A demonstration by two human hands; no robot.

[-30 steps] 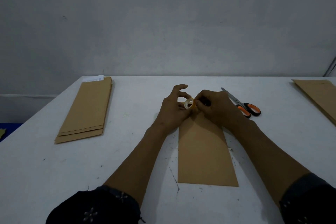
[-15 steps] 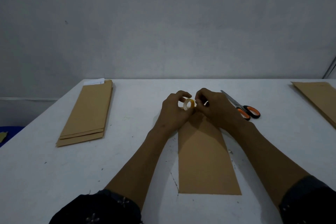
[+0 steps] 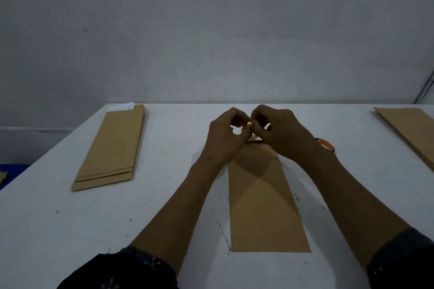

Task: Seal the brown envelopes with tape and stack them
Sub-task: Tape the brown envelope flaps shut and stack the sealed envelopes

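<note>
Head view: left hand (image 3: 223,138) and right hand (image 3: 279,134), fingers curled, pinch tape roll (image 3: 246,127) above envelope (image 3: 263,199).

brightness: dim overall, we see a grey-blue cast on wall (image 3: 211,30) and table (image 3: 47,218)
light source: from above, lamp itself out of frame
shadows: hands throw a soft dark patch on the centre envelope (image 3: 263,195); forearms shade the table beneath
glare: we spot no hot spots
sharpness: fairly crisp centre, fingers slightly soft
distortion: wide-angle, table edges splay outward
corners: darker, sleeves nearly black
</note>
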